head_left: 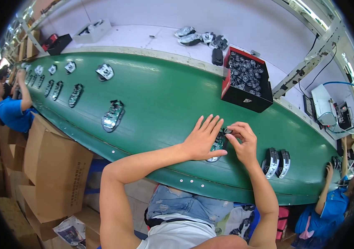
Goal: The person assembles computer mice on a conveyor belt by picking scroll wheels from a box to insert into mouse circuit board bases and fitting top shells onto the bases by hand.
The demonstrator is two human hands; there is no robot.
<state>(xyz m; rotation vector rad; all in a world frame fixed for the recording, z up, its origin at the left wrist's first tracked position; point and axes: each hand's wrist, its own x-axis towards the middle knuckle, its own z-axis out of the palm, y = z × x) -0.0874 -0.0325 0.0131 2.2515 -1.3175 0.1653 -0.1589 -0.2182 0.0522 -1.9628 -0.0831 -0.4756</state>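
Note:
In front of me on the green belt lies a dark base with a green circuit board (pixel 217 146), which looks like the lower half of a computer mouse. My left hand (pixel 204 139) rests flat across its left side with the fingers stretched out, hiding part of the board. At the board's far end, the thumb and fingers of my right hand (pixel 243 143) pinch a small round dark wheel (pixel 227 130). Right of that hand stand two black-and-silver curved shells (pixel 271 162), side by side.
A black-and-red box (pixel 247 101) full of small round dark parts stands at the belt's far edge. More circuit-board bases (pixel 113 116) and white-and-black shells (pixel 104 72) lie to the left. Co-workers in blue sit at both ends. Cardboard boxes (pixel 56 166) stand on the left floor.

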